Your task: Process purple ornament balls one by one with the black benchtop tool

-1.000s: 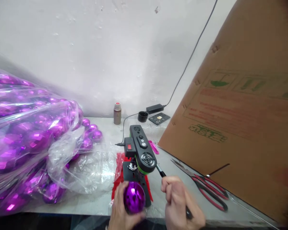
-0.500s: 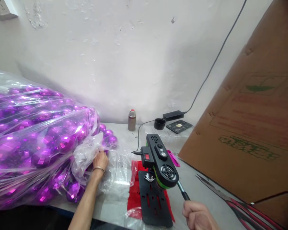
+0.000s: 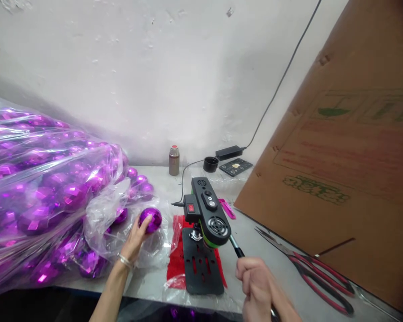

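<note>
My left hand (image 3: 134, 239) is closed on a shiny purple bauble (image 3: 151, 220), just in front of the mouth of a clear plastic bag (image 3: 104, 210). More baubles (image 3: 75, 194) of the same kind fill the bag, and several (image 3: 141, 183) have spilled out at its opening. To the right stands a black press-like device (image 3: 210, 205) with a red switch and a slotted base plate (image 3: 204, 273) on red cloth (image 3: 176, 264). In a fist, my right hand (image 3: 255, 284) grips the black-ended metal lever (image 3: 235, 247) that comes out of the device's side.
Red-handled scissors (image 3: 317, 277) lie at the right, beside a large cardboard box (image 3: 339, 170). Along the wall are a small bottle (image 3: 174, 161), a black cup (image 3: 210, 164), a power adapter (image 3: 229, 152) with a cable, and a dark flat card (image 3: 236, 167).
My left hand has come out of the bag's mouth with a purple bauble, moving toward the device. My right hand stays on the lever. The whole view has shifted somewhat.
</note>
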A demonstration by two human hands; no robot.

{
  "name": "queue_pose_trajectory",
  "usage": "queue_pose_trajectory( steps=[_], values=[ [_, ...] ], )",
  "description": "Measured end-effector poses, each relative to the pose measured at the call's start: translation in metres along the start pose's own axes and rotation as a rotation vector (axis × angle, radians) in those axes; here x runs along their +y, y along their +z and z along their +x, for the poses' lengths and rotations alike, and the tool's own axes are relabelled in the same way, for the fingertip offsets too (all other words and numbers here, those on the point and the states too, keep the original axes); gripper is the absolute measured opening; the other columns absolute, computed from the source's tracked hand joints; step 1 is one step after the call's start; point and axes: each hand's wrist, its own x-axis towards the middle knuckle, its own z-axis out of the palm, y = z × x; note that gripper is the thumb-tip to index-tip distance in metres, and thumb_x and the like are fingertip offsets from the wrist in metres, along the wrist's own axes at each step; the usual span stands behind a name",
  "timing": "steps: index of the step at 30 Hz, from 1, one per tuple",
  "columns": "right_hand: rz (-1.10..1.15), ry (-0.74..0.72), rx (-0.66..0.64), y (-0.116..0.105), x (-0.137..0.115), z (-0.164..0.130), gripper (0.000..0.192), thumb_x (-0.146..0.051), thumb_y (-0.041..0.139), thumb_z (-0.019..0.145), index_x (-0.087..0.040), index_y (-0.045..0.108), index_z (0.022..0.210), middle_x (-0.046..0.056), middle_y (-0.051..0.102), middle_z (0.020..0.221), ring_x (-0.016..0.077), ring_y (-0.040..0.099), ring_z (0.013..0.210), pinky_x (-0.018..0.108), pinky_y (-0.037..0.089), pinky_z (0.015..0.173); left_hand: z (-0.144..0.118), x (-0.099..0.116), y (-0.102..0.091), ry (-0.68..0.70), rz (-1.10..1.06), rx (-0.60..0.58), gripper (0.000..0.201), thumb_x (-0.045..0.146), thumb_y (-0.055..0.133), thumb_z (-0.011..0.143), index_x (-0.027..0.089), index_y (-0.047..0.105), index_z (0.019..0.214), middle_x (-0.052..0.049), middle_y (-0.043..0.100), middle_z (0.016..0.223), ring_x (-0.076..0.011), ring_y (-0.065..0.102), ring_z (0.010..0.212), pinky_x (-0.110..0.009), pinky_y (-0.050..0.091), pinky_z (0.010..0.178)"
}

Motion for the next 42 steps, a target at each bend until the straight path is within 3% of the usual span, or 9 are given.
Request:
queue_pose_trajectory(
  steps=[3,5,9,15,20,25,33,37,42],
  values=[
    [0.011,0.078,-0.027,-0.001,-0.005,0.008,0.037,-0.007,0.049,0.106,-0.02,0.047,0.071,-0.002,0.051,0.066,0.0093,0.051,0.058,0.023,0.038,0.053,-0.051,-0.011,0.019,-0.136,-0.322,-0.174,0.065,0.067,0.068,0.09,0.018,0.064,0.132,-0.016,0.073,0.136,-0.0326,0.073,0.124,-0.046,0.062,0.103],
    [0.002,0.107,-0.053,-0.001,-0.008,0.015,0.037,-0.009,0.049,0.107,-0.02,0.048,0.071,-0.002,0.051,0.065,0.0089,0.051,0.059,0.023,0.038,0.055,-0.076,-0.02,0.034,-0.186,-0.426,-0.225,0.069,0.066,0.076,0.087,0.019,0.063,0.135,-0.014,0.074,0.136,-0.0327,0.07,0.128,-0.047,0.058,0.111],
    [-0.03,0.107,-0.114,-0.002,-0.012,0.026,0.038,-0.012,0.048,0.108,-0.02,0.049,0.072,-0.003,0.049,0.063,0.0088,0.049,0.057,0.023,0.038,0.053,-0.098,-0.043,0.062,-0.121,-0.272,-0.186,0.081,0.068,0.079,0.081,0.016,0.055,0.139,-0.018,0.073,0.135,-0.0349,0.069,0.129,-0.052,0.05,0.118],
    [-0.037,0.119,-0.133,-0.004,-0.014,0.026,0.037,-0.012,0.047,0.108,-0.021,0.049,0.073,-0.004,0.048,0.064,0.0096,0.049,0.057,0.023,0.038,0.053,-0.104,-0.062,0.083,0.088,-0.034,-0.214,0.078,0.056,0.083,0.076,0.019,0.053,0.138,-0.018,0.07,0.137,-0.0361,0.067,0.128,-0.054,0.05,0.115],
    [-0.026,0.108,-0.145,-0.005,-0.013,0.023,0.036,-0.011,0.047,0.108,-0.021,0.05,0.074,-0.003,0.05,0.065,0.0101,0.05,0.059,0.024,0.039,0.054,-0.108,-0.061,0.087,0.216,0.166,-0.27,0.079,0.047,0.083,0.074,0.019,0.052,0.141,-0.019,0.068,0.139,-0.0409,0.065,0.129,-0.064,0.048,0.114],
    [-0.037,0.103,-0.147,-0.007,-0.014,0.02,0.036,-0.01,0.047,0.107,-0.021,0.049,0.073,-0.003,0.047,0.065,0.0102,0.049,0.057,0.024,0.038,0.054,-0.113,-0.063,0.087,0.333,0.21,-0.291,0.074,0.042,0.081,0.076,0.019,0.054,0.14,-0.02,0.069,0.138,-0.0429,0.066,0.13,-0.066,0.05,0.113],
    [-0.033,0.091,-0.149,-0.009,-0.013,0.018,0.033,-0.008,0.046,0.107,-0.021,0.05,0.076,-0.003,0.049,0.067,0.0101,0.05,0.06,0.023,0.04,0.055,-0.099,-0.049,0.105,0.377,0.255,-0.289,0.068,0.042,0.077,0.074,0.017,0.059,0.135,-0.018,0.072,0.129,-0.041,0.07,0.123,-0.064,0.055,0.108],
    [-0.036,0.078,-0.159,-0.01,-0.012,0.016,0.031,-0.006,0.047,0.105,-0.02,0.054,0.079,-0.002,0.052,0.067,0.0105,0.051,0.059,0.024,0.04,0.054,-0.095,-0.059,0.116,0.405,0.232,-0.249,0.072,0.043,0.078,0.07,0.016,0.059,0.135,-0.018,0.071,0.129,-0.0405,0.069,0.122,-0.063,0.055,0.108],
    [-0.019,0.056,-0.132,-0.012,-0.003,0.0,0.031,-0.003,0.047,0.103,-0.02,0.053,0.078,-0.001,0.053,0.068,0.0113,0.053,0.061,0.025,0.04,0.054,-0.094,-0.065,0.116,0.405,0.243,-0.256,0.075,0.044,0.081,0.067,0.017,0.06,0.134,-0.017,0.072,0.127,-0.041,0.071,0.119,-0.063,0.056,0.108]
  ],
)
